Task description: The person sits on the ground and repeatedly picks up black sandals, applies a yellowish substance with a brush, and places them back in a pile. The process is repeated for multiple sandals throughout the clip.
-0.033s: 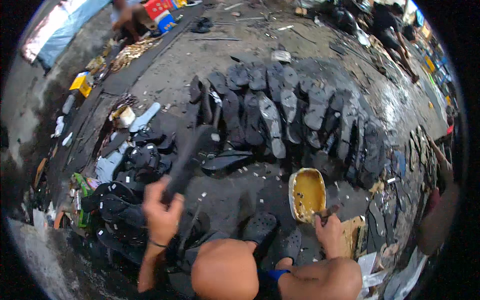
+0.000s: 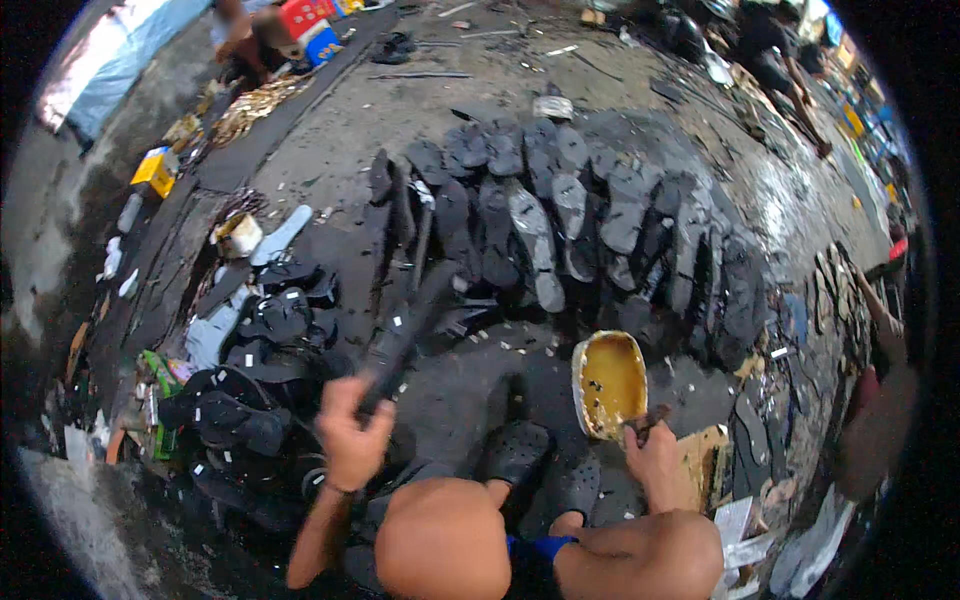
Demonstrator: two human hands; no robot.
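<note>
My left hand (image 2: 352, 432) is closed round one end of a long black sandal sole (image 2: 402, 340), which is blurred and tilted up and away over the floor. At the right, my right hand (image 2: 652, 458) grips a dark brush (image 2: 650, 420) by its handle. The brush end reaches into the near corner of an oval pale tub (image 2: 578, 385) of yellow-brown glue, and its tip is hard to make out. Beyond the hands, several dark soles (image 2: 532, 235) stand and lean in a curved row. Beside my left hand is a heap of black sandals (image 2: 240, 415).
Beside my right hand lies a piece of cardboard (image 2: 705, 460), with flat soles (image 2: 752, 440) to its right. A small pale container (image 2: 240, 236) stands at the left. One person (image 2: 785, 70) sits at the far right, another (image 2: 245, 45) at the far left. Scraps litter the floor.
My left hand has shifted a little to the right with the sole. My right hand stays at the tub with the brush.
</note>
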